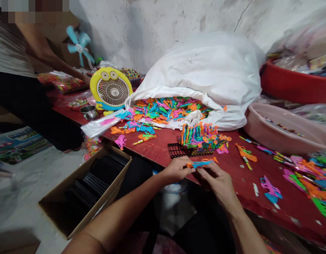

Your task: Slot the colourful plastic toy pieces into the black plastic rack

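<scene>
At the table's near edge, my left hand (181, 170) pinches one end of a small blue and orange plastic toy (204, 163). The other end is between the fingers of my right hand (215, 178). Fingers partly cover the toy, so its exact shape is hard to tell. Just beyond my hands lies a black plastic grid rack (176, 150). Many upright, brightly coloured toys (202, 135) stand packed in rows on it. Further back, a white sack (202, 67) lies open, with loose plastic toy pieces (163, 109) spilling from its mouth.
A cardboard box (120, 173) of black racks stands at lower left. A yellow fan (114, 90), metal cup (89, 112) and plastic bags (99, 123) are at the table's left. Right are a pink basin (290, 130), a red tub (297, 81) and scattered toys. A co-worker (20, 70) stands left.
</scene>
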`<state>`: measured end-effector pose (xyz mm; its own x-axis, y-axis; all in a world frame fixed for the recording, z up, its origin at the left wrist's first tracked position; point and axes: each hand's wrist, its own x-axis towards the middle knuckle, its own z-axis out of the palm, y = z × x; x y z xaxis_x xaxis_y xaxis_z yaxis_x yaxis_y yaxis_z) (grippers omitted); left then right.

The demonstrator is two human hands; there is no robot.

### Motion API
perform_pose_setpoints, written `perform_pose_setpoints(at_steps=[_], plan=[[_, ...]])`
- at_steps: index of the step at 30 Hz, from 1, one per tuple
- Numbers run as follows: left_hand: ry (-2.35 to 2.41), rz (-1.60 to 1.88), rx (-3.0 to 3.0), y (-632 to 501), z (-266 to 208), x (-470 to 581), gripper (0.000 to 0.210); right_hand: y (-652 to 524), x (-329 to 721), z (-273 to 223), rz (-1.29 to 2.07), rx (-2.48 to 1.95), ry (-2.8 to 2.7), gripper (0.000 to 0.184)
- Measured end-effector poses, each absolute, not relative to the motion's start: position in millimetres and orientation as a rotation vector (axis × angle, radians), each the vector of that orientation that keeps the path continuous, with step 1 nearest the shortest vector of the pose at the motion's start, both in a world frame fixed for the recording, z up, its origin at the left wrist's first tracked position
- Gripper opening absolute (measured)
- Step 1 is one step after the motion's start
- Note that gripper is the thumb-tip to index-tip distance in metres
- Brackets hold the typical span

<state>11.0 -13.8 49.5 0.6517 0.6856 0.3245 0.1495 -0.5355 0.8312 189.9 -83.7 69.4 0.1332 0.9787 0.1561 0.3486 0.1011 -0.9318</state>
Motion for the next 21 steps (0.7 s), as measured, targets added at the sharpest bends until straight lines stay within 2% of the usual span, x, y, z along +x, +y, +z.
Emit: perform_pose_setpoints(at_steps=[3, 6, 9, 13, 21], plan=[[0.96, 1.112, 2.159, -15.5, 43.8, 4.8, 0.022, -85.3, 191.6, 68.3, 0.799, -1.473, -1.192, 0.034], [1.173, 1.061, 2.316, -15.1, 32.8, -2.0, 0.03, -84.2, 193.0, 62.2, 0.677, -1.545, -1.04, 0.04], [1.199, 0.933, 2.432, -15.8, 21.3, -5.5, 0.039, -81.3, 194.1, 47.8, 0.553, -1.55, -1.088, 0.04], [1.153, 0.959, 2.473, -20.6, 14.3, -7.6, 0.039, -77.0, 195.2, 31.5, 0.397, -1.609, -1.34, 0.032], [1.097, 1.038, 2.504, -38.1, 11.9, -17.8, 0.038, -80.6, 187.4, 45.2, 0.354, -1.609, -1.506, 0.028]])
